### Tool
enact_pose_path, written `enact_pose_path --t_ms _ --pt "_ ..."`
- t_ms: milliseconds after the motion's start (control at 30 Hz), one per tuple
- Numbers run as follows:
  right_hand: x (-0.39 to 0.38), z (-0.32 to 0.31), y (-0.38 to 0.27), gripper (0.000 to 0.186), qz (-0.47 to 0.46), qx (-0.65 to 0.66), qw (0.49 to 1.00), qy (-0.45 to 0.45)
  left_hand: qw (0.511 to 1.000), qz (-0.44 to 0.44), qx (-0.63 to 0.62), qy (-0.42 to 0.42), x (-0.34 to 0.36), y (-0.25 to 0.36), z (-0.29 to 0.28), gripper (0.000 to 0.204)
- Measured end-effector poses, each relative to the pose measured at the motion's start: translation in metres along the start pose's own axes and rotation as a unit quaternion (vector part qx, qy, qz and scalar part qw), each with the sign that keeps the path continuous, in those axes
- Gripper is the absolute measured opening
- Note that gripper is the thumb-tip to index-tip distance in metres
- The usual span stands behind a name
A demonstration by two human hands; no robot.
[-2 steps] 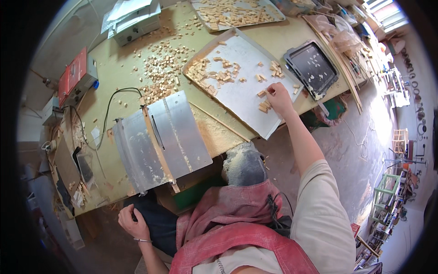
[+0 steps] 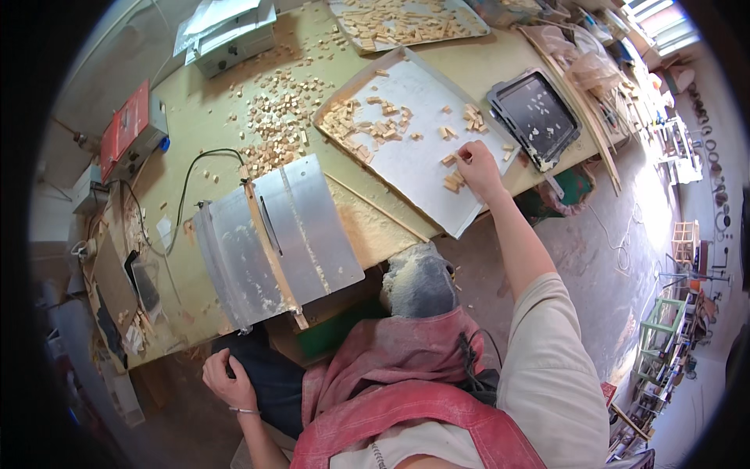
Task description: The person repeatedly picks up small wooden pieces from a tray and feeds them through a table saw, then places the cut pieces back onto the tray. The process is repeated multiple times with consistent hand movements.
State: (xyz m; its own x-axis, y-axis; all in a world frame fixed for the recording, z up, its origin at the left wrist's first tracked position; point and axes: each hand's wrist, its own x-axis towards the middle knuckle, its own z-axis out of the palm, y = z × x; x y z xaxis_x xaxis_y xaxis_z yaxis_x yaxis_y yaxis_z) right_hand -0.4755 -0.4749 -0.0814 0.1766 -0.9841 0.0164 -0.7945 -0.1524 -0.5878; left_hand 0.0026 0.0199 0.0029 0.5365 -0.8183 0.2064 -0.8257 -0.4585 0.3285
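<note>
My right hand (image 2: 480, 168) reaches over the white-lined tray (image 2: 422, 176), its fingers pinched together low over the tray's right part. What sits between the fingertips, if anything, is hidden. Right beside them lies a small wooden block (image 2: 448, 160), with a little group of blocks (image 2: 453, 183) just nearer to me. More pale wooden blocks (image 2: 379, 125) are scattered over the tray's left and far parts. Down at the lower left, my left hand (image 2: 228, 381) rests by my dark-trousered leg, loosely curved, thumb apart from the fingers, with nothing seen in it.
A metal saw table (image 2: 312, 234) with a wooden strip across it stands at the table's front. Behind it lies a heap of small wooden cubes (image 2: 281, 117). Another full tray (image 2: 406, 23) is at the back; a black tray (image 2: 539, 117) sits at right.
</note>
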Motion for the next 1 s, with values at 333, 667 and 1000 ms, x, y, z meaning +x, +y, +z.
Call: enact_pose_path --t_ms 333,667,1000 --pt "-0.039 -0.013 -0.023 0.041 0.018 -0.068 0.995 -0.069 1.0 -0.012 0.001 0.004 -0.004 0.001 -0.004 0.012" --pt "-0.092 -0.009 -0.067 0.052 -0.084 0.131 0.986 0.054 1.0 -0.007 -0.005 0.026 -0.014 -0.01 -0.002 0.012" --pt "-0.176 -0.014 -0.198 0.063 -0.241 0.257 0.931 0.096 0.998 -0.007 -0.006 0.057 -0.021 -0.017 -0.003 0.012"
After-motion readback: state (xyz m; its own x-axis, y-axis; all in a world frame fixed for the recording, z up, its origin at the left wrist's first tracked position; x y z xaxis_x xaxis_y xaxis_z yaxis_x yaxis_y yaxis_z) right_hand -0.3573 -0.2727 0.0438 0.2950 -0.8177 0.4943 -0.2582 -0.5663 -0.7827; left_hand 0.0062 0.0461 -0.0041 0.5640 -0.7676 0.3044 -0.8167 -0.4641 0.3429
